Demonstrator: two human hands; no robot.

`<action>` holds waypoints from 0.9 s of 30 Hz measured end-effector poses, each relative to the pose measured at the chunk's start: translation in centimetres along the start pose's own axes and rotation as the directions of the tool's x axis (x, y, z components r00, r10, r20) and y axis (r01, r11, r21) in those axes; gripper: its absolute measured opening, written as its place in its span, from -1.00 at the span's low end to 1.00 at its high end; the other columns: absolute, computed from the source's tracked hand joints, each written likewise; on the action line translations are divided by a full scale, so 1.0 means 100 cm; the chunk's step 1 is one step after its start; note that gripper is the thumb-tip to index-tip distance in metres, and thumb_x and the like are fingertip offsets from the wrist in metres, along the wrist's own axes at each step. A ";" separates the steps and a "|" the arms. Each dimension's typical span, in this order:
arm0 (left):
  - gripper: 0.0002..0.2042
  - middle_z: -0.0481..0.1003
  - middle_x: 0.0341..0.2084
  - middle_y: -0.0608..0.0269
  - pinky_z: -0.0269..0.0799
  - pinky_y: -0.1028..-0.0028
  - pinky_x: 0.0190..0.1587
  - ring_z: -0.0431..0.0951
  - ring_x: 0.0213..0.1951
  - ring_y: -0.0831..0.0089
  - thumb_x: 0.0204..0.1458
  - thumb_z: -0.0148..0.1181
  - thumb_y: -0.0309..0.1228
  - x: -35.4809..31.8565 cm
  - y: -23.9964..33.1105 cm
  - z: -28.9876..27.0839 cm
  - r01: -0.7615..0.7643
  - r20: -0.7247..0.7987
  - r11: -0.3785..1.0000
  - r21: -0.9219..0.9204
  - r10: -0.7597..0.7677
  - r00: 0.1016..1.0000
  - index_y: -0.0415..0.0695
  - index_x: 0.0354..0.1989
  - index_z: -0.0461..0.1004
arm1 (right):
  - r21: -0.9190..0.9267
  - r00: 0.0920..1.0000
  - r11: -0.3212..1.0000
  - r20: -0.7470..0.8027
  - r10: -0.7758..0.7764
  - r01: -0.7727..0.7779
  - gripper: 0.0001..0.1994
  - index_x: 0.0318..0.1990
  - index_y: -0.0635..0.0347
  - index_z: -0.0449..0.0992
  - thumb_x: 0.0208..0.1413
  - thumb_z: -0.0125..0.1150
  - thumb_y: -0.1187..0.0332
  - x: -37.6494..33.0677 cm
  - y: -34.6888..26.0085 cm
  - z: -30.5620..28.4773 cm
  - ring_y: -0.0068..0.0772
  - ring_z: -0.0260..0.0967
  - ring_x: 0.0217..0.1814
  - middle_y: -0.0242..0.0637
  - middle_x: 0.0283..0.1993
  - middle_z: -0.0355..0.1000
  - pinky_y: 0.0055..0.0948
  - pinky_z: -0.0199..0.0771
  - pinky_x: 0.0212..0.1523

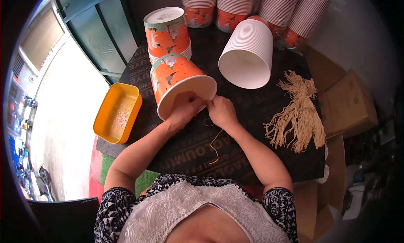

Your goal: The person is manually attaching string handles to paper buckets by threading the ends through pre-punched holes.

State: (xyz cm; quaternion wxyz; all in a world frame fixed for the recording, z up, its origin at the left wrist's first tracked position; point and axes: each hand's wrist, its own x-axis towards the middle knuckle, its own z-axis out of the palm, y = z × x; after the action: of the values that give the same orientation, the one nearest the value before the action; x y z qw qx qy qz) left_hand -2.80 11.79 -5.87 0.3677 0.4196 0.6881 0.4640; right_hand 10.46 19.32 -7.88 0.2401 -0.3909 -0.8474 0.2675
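The left hand (pixel 183 111) is partly inside a tipped orange bucket (pixel 179 76). The right hand (pixel 222 112) is at the bucket's rim. A thin string (pixel 212 147) lies near the bucket on the dark table (pixel 185 146). Left of the bucket is a yellow tub (pixel 106 117); right, tan strings (pixel 298 112).

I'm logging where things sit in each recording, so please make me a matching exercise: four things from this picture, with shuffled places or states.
Things
1. orange bucket
2. yellow tray
3. bundle of beige strings
4. left hand

Places or states
A. partly inside a container's mouth
B. lying on the right side of the dark table
C. tilted, with the right hand at its rim
D. at the table's left edge

Pairs: 1-C, 2-D, 3-B, 4-A
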 end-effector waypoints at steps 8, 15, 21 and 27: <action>-0.78 0.45 -0.63 0.27 0.26 0.54 -0.55 0.39 -0.61 0.58 0.03 0.17 -0.32 0.002 0.004 0.002 -0.058 0.082 0.998 0.002 0.058 0.995 -0.28 -0.40 0.52 | -0.006 1.000 1.000 -0.005 0.011 -0.011 -0.72 -0.41 0.37 0.53 0.12 0.09 0.28 0.005 0.014 0.005 0.23 0.44 -0.25 0.13 -0.37 0.47 0.08 0.43 -0.23; -0.75 0.41 -0.69 0.30 0.24 0.54 -0.57 0.37 -0.64 0.58 0.07 0.11 -0.31 0.007 0.001 0.006 -0.049 0.071 0.999 0.021 0.047 0.996 -0.29 -0.46 0.49 | 0.023 0.998 0.999 0.042 0.036 -0.037 -0.74 -0.41 0.36 0.53 0.12 0.07 0.30 0.007 0.009 -0.002 0.22 0.44 -0.22 0.14 -0.36 0.47 0.09 0.43 -0.20; -0.78 0.43 -0.70 0.28 0.27 0.52 -0.54 0.41 -0.63 0.56 0.07 0.05 -0.36 0.016 -0.010 0.007 -0.053 0.057 0.997 0.062 0.050 0.997 -0.28 -0.46 0.48 | -0.073 0.970 0.997 0.240 0.045 -0.028 -0.78 -0.40 0.33 0.55 0.06 0.09 0.32 -0.003 0.006 -0.019 0.19 0.45 -0.25 0.10 -0.36 0.49 0.01 0.45 -0.22; -0.80 0.43 -0.67 0.29 0.29 0.52 -0.52 0.42 -0.59 0.57 0.07 0.06 -0.38 0.017 -0.001 0.007 -0.075 0.134 0.994 0.082 0.064 0.989 -0.27 -0.44 0.48 | 0.524 0.957 0.824 0.283 0.069 -0.215 -0.86 -0.39 0.31 0.57 0.07 0.13 0.44 0.003 0.005 -0.035 -0.68 0.20 -0.63 -0.47 -0.58 0.35 -0.60 0.17 -0.64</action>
State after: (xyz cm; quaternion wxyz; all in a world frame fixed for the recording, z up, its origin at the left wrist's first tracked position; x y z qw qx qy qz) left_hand -2.84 13.56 -6.34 0.3771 0.4886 0.6669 0.4174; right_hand 12.72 20.79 -5.54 0.2120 -0.3307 -0.7264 0.5639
